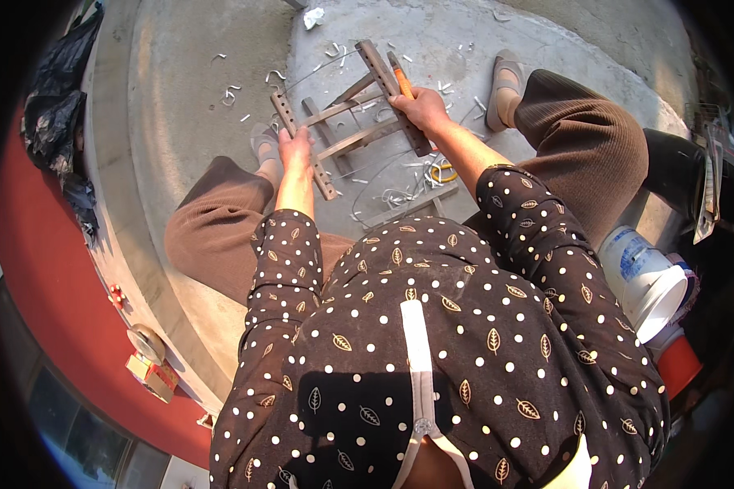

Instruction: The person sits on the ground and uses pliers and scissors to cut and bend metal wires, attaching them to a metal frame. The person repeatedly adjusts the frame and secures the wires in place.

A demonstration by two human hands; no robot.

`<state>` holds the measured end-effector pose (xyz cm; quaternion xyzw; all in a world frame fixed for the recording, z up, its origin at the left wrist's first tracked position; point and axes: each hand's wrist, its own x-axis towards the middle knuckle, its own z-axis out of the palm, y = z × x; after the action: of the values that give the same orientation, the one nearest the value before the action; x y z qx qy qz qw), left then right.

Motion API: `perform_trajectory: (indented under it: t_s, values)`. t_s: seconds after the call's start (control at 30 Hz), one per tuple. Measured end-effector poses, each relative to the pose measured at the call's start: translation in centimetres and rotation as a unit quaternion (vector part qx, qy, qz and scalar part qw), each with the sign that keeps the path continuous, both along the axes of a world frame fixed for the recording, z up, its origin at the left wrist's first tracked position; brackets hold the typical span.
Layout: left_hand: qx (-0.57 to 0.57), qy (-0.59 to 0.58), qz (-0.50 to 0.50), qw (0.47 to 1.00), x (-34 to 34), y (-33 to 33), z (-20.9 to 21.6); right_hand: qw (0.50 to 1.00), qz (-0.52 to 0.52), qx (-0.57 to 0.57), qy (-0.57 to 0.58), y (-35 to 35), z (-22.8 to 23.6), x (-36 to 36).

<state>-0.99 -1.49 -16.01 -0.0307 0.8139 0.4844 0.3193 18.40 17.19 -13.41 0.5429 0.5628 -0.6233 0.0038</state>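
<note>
Between my legs, just above the concrete floor or on it, is a small brown stool-like frame (pixel 347 147) with two side bars pierced by rows of holes. My left hand (pixel 296 149) is closed round its left holed bar (pixel 282 107). On the other side my right hand (pixel 422 112) grips the right holed bar (pixel 373 61). That same hand also has an orange-handled tool (pixel 401 79) with a dark tip, pointing away from me; its exact kind is unclear. Thin cords or wires run around the frame.
White strips and curled scraps (pixel 395 198) litter the floor, with a yellow loop (pixel 444 174) among them. White buckets (pixel 640 277) and a red container (pixel 679 364) stand at my right. Black plastic (pixel 53 122) and a small box (pixel 151 376) are at the left.
</note>
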Motion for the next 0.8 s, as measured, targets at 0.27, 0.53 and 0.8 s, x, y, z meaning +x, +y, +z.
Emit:
perform_trajectory:
  t_s: [0.27,0.53,0.8]
  values:
    - [-0.015,0.032,0.004,0.999,0.3,-0.9,1.3,0.999,0.016,0.033,0.004,-2.0,1.8,-0.9]
    - [-0.016,0.03,-0.004,0.999,-0.8,-2.2,0.7,0.999,0.015,0.051,0.014,-2.8,3.4,-1.8]
    - [-0.077,0.394,-0.096,0.911,0.4,4.6,6.8,0.996,0.002,0.079,0.041,-4.0,3.6,-2.6]
